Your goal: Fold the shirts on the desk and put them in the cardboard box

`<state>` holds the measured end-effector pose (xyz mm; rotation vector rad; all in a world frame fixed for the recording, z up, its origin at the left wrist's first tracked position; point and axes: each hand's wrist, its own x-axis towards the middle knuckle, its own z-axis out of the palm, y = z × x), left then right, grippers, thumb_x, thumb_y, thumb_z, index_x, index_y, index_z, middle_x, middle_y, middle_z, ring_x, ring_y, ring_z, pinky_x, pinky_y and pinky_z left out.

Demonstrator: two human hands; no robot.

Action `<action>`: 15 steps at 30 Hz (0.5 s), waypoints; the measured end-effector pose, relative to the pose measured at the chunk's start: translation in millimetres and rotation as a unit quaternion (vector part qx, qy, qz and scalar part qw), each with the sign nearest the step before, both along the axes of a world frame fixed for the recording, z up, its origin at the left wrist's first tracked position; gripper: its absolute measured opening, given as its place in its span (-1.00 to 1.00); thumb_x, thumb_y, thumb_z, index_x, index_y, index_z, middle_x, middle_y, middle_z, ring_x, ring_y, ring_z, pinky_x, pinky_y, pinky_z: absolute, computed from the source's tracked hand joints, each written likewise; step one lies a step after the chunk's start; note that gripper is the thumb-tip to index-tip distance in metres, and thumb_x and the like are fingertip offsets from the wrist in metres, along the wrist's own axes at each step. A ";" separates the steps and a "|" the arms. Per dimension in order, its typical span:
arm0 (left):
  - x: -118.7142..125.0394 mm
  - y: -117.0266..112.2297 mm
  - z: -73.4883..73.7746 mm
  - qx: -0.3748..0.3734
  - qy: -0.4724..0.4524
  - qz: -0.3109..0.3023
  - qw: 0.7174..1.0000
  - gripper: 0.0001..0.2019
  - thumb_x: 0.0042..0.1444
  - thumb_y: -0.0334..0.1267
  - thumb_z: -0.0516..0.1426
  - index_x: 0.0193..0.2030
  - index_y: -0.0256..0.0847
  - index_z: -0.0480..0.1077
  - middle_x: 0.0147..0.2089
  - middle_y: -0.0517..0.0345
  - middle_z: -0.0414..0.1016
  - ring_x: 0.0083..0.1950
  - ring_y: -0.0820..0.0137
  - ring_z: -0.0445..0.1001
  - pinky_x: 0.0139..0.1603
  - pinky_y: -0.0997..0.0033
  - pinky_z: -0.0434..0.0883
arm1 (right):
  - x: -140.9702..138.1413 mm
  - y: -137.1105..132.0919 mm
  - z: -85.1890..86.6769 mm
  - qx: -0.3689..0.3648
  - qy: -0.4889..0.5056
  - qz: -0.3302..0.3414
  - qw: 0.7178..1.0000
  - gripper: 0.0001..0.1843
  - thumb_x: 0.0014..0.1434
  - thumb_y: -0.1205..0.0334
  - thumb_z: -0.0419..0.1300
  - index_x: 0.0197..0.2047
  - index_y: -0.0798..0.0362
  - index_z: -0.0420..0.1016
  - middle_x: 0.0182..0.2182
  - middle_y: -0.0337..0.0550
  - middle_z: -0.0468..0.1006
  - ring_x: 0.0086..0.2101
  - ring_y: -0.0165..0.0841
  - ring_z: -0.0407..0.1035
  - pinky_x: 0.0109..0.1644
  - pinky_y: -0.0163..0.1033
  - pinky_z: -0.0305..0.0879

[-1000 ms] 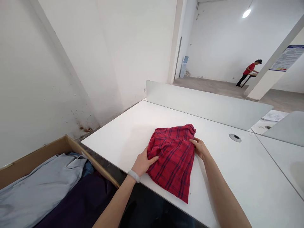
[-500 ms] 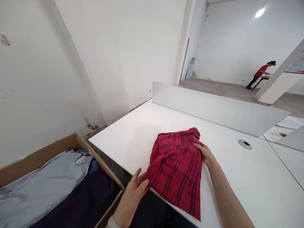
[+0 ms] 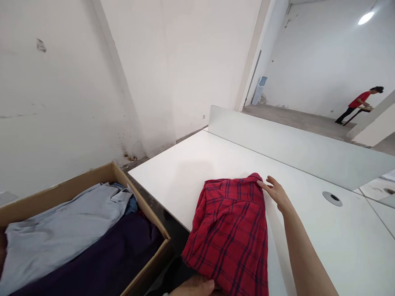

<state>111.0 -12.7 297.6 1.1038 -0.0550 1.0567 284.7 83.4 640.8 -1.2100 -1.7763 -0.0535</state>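
Note:
A folded red plaid shirt (image 3: 231, 230) lies at the near edge of the white table (image 3: 197, 164), its lower part hanging past the edge. My right hand (image 3: 276, 192) rests open on the table, its fingertips touching the shirt's far right corner. Only a sliver of my left hand (image 3: 194, 287) shows at the bottom of the picture, under the shirt's near edge; its fingers are mostly hidden.
A cardboard box (image 3: 92, 183) on the left holds a light blue garment (image 3: 61, 230) over a dark purple one (image 3: 101, 263). A grey divider panel (image 3: 296, 148) runs along the table's far side, with a cable hole (image 3: 332, 198). A person in red (image 3: 359, 105) stands far off.
The shirt has slid toward me, now partly off the table edge. My left hand dropped below it to the bottom of the picture. My right hand opened and lies at the shirt's corner.

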 end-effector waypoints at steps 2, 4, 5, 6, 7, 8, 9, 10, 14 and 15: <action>9.0 5.0 5.0 0.031 0.008 0.015 0.999 -0.27 -0.15 0.14 0.32 0.15 -0.12 0.33 0.15 -0.11 0.42 0.24 0.04 0.31 0.28 -0.12 0.09 | -13.4 12.3 6.2 0.050 -0.110 0.003 0.993 -0.20 -0.05 -0.22 0.26 0.17 0.05 0.34 0.19 0.08 0.30 0.13 -0.06 0.23 0.17 0.01 0.20; 16.5 8.0 8.7 0.009 0.000 0.055 0.998 -0.23 -0.16 0.16 0.32 0.17 -0.16 0.31 0.16 -0.14 0.40 0.23 0.04 0.32 0.28 -0.09 0.11 | -25.6 24.2 11.1 0.094 -0.209 0.006 0.973 -0.28 -0.07 -0.16 0.28 0.10 0.08 0.41 0.16 0.08 0.34 0.13 -0.08 0.22 0.20 -0.02 0.14; 19.4 9.2 9.3 -0.013 -0.005 0.075 0.997 -0.21 -0.17 0.17 0.31 0.17 -0.20 0.31 0.16 -0.16 0.40 0.21 0.04 0.35 0.28 -0.07 0.14 | -29.8 29.2 13.1 0.100 -0.247 -0.004 0.964 -0.29 -0.08 -0.12 0.30 0.08 0.10 0.42 0.13 0.09 0.36 0.12 -0.09 0.23 0.19 -0.03 0.14; 21.6 10.3 8.8 -0.037 -0.010 0.091 0.995 -0.19 -0.17 0.19 0.31 0.17 -0.24 0.31 0.15 -0.19 0.41 0.18 0.04 0.37 0.27 -0.05 0.16 | -32.5 33.1 14.9 0.090 -0.280 -0.016 0.956 -0.31 -0.10 -0.08 0.31 0.06 0.11 0.43 0.10 0.09 0.40 0.08 -0.10 0.27 0.16 -0.05 0.16; 22.8 11.2 7.6 -0.055 -0.017 0.102 0.993 -0.18 -0.18 0.20 0.31 0.17 -0.27 0.31 0.14 -0.21 0.41 0.16 0.04 0.40 0.25 -0.05 0.19 | -33.6 35.7 16.4 0.068 -0.309 -0.029 0.948 -0.35 -0.10 -0.04 0.32 0.04 0.10 0.44 0.04 0.07 0.45 0.03 -0.12 0.32 0.10 -0.08 0.21; 23.0 11.7 6.0 -0.067 -0.026 0.107 0.992 -0.16 -0.20 0.20 0.32 0.17 -0.28 0.31 0.13 -0.22 0.42 0.13 0.03 0.43 0.24 -0.05 0.22 | -33.3 36.9 17.9 0.038 -0.337 -0.041 0.940 -0.42 -0.10 -0.01 0.31 -0.01 0.08 0.47 -0.04 0.03 0.50 -0.05 -0.15 0.37 0.03 -0.12 0.25; 22.1 11.7 4.2 -0.075 -0.040 0.109 0.990 -0.13 -0.22 0.18 0.33 0.19 -0.28 0.29 0.12 -0.22 0.43 0.11 0.03 0.44 0.23 -0.05 0.24 | -32.1 36.7 19.4 0.007 -0.362 -0.052 0.931 -0.49 -0.10 0.01 0.31 -0.08 0.06 0.50 -0.13 -0.02 0.55 -0.13 -0.18 0.41 -0.06 -0.15 0.28; 20.2 11.2 2.9 -0.081 -0.057 0.111 0.989 -0.11 -0.24 0.16 0.35 0.21 -0.26 0.27 0.12 -0.21 0.44 0.09 0.03 0.46 0.22 -0.05 0.25 | -30.1 35.1 21.0 -0.021 -0.383 -0.061 0.921 -0.57 -0.10 0.02 0.30 -0.15 0.05 0.52 -0.21 -0.06 0.57 -0.21 -0.21 0.42 -0.14 -0.18 0.29; 7.4 5.0 6.7 -0.145 -0.124 0.114 0.975 -0.14 -0.18 0.08 0.35 0.27 -0.15 0.20 0.11 -0.09 0.47 0.10 0.06 0.46 0.21 -0.06 0.27 | -22.9 21.9 27.8 -0.088 -0.420 -0.082 0.899 -0.67 -0.18 0.00 0.34 -0.38 0.05 0.54 -0.38 -0.07 0.58 -0.35 -0.22 0.41 -0.33 -0.22 0.24; 4.4 3.4 10.2 -0.158 -0.137 0.107 0.972 -0.15 -0.16 0.08 0.34 0.27 -0.14 0.20 0.11 -0.08 0.47 0.12 0.05 0.44 0.21 -0.08 0.27 | -22.0 18.7 29.0 -0.104 -0.414 -0.077 0.901 -0.66 -0.18 -0.04 0.35 -0.40 0.04 0.55 -0.38 -0.07 0.58 -0.36 -0.21 0.42 -0.34 -0.22 0.24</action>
